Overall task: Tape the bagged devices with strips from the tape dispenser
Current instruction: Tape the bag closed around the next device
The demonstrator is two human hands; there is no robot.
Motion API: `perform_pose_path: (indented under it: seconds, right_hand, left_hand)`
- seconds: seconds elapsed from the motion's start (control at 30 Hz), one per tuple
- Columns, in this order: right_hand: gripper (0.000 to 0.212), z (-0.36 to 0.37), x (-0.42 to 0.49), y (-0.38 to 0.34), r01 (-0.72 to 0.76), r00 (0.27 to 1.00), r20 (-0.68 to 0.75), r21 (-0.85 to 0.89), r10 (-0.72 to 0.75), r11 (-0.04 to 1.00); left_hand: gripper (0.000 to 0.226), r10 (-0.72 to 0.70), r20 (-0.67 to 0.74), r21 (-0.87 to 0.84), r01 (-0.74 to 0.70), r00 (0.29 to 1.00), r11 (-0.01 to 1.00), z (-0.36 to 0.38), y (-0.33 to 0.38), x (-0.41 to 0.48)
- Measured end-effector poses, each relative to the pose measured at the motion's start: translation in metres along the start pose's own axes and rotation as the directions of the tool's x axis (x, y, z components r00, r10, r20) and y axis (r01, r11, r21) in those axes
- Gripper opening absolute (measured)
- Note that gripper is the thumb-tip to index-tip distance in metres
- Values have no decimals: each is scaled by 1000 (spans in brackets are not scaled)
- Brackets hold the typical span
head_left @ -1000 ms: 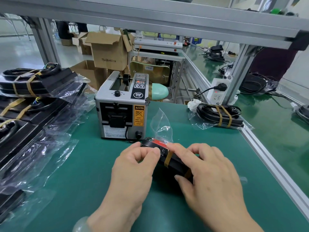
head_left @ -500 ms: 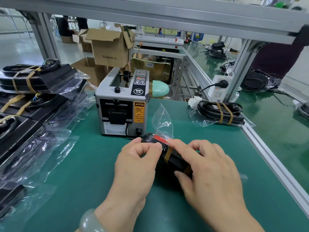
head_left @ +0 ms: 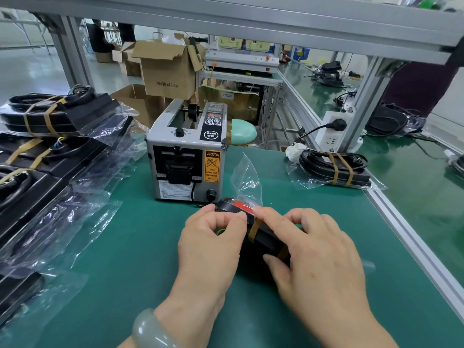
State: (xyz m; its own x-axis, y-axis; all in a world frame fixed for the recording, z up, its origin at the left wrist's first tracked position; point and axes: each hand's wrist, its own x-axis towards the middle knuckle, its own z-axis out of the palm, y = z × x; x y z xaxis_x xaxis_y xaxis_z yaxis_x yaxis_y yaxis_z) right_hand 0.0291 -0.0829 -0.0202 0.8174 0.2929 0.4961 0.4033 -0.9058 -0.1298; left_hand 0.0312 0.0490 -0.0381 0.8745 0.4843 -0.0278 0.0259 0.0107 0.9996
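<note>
A black bagged device (head_left: 266, 239) with a red patch at its far end lies on the green mat in front of me, two brown tape strips across it. Its clear bag end sticks up behind it. My left hand (head_left: 211, 244) grips the device's left side with curled fingers and thumb. My right hand (head_left: 316, 257) holds its right side, the index finger stretched along the top by the far strip and the thumb at the near strip. The grey tape dispenser (head_left: 185, 156) stands just behind the device; no strip shows at its outlet.
A stack of bagged, taped devices (head_left: 50, 151) fills the left side. One taped bagged device (head_left: 334, 169) lies at the right rear by the power strip (head_left: 330, 131). An aluminium rail (head_left: 411, 237) bounds the mat on the right. Cardboard boxes (head_left: 168, 69) stand beyond the bench.
The hands stay on the device with only slight finger shifts. My view has tilted a little, so the dispenser sits a bit higher in the frame.
</note>
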Motion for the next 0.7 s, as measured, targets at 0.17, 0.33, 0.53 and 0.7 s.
perform_pose_path:
  seconds: [0.17, 0.33, 0.53, 0.7]
  right_hand:
    - [84, 1, 0, 0, -3, 1000, 0, -4, 3, 1000]
    - [83, 0, -1, -1, -5, 1000, 4, -7, 5, 1000]
    - [84, 0, -1, 1, 6, 1000, -25, 13, -6, 1000]
    - [86, 0, 0, 1, 15, 998, -64, 76, -10, 997]
  left_hand:
    - [17, 15, -53, 12, -14, 999, 1000, 4, -5, 2]
    - [11, 6, -45, -17, -7, 999, 1000, 2, -7, 2]
    - [58, 19, 9, 50, -20, 1000, 999, -5, -5, 12]
    - [65, 82, 127, -12, -81, 988, 997, -7, 3, 18]
